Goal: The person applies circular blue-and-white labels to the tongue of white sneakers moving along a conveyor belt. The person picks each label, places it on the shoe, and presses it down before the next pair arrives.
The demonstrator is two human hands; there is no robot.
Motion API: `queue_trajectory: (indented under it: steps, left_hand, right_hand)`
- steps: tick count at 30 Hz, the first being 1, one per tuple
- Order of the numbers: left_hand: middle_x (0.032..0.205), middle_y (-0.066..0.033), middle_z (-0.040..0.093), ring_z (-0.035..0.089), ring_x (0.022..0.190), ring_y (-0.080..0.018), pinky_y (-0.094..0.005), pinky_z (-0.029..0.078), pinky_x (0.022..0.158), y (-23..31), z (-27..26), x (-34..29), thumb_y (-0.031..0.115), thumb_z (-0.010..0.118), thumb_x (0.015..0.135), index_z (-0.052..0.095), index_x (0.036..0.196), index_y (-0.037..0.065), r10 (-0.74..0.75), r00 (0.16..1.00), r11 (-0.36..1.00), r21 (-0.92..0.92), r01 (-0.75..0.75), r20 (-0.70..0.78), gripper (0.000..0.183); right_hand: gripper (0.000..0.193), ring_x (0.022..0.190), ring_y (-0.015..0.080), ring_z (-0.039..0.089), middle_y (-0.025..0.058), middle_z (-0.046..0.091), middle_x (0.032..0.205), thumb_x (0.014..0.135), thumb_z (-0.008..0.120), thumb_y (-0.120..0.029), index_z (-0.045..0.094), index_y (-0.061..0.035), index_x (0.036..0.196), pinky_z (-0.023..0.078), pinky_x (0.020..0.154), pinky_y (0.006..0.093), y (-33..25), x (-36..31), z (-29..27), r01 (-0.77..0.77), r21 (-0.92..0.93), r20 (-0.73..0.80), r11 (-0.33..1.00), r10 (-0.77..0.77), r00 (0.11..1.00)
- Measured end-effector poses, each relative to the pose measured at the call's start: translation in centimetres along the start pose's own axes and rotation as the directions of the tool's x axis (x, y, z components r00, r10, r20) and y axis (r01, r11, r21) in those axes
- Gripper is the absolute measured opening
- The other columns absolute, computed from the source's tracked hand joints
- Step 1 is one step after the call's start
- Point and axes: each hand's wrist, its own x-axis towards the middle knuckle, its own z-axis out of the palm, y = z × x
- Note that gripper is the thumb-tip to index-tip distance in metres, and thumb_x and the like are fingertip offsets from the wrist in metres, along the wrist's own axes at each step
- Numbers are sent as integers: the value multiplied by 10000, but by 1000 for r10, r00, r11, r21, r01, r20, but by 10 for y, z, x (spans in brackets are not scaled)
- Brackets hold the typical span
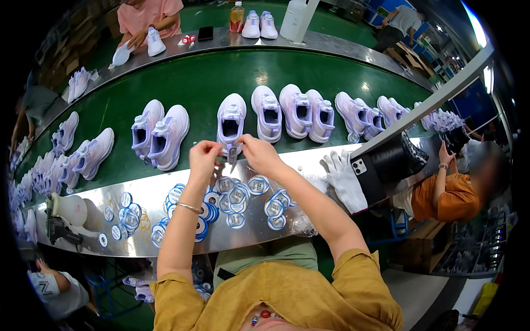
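Note:
A pale lilac sneaker [231, 113] stands on the green belt in front of me, its opening and heel toward me. My left hand [205, 159] is closed in a pinch left of the heel; what its fingertips hold is too small to tell. Right of the heel, my right hand [259, 155] has thumb and finger pressed together at a small grey tag [232, 155], which hangs at the heel. Below my hands, round blue-and-white tags [238, 197] lie in loose piles on the metal ledge [265, 234].
Several more lilac sneakers [298, 112] line the green belt [210, 71]. White gloves [345, 179] and a phone [359, 166] lie right, by a slanting metal post [425, 105]. A tagging gun [59, 229] and yellow rubber bands [144, 220] lie left. Co-workers sit around.

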Motion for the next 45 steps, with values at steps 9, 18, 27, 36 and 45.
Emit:
queue_trajectory:
  steps: [9,18,27,36,45]
  left_hand:
    - [743,-45,599,548,601,-72,-209,434,488,19,23,-16,20,537,894,535,900,8,286,950,954,50,-294,123,14]
    - [725,-52,605,521,552,-73,-210,422,472,18,14,-22,23,547,890,509,862,5,251,964,966,43,-255,85,51]
    - [788,-16,635,539,632,-55,-166,394,474,20,-13,-19,69,587,878,616,933,39,120,992,983,-135,-123,-28,68]
    - [831,28,528,463,747,-58,-183,385,681,15,-22,-17,-24,558,859,631,1164,42,217,968,965,-176,-193,128,321]
    - [811,23,538,485,748,-61,-199,414,705,25,-15,-18,-37,563,851,571,1240,47,192,962,973,-166,-160,196,399]
  right_hand:
    - [162,775,378,624,222,633,823,874,491,-105,564,-10,983,481,652,429,-34,15,0,-8,276,-108,961,39,993]
    - [122,752,142,579,82,599,831,832,590,-15,655,41,919,443,645,243,-22,14,-5,6,492,-12,870,1,1000]
    - [99,752,77,593,38,648,820,810,666,-39,642,19,887,472,673,203,-32,24,19,-92,804,14,588,136,991]
    - [157,742,80,569,36,642,817,766,687,-39,661,6,915,459,679,216,-32,31,14,-150,819,93,554,129,987]
    - [181,707,74,534,17,611,750,726,697,-55,651,-4,893,442,655,225,-31,34,7,-119,741,128,661,35,991]
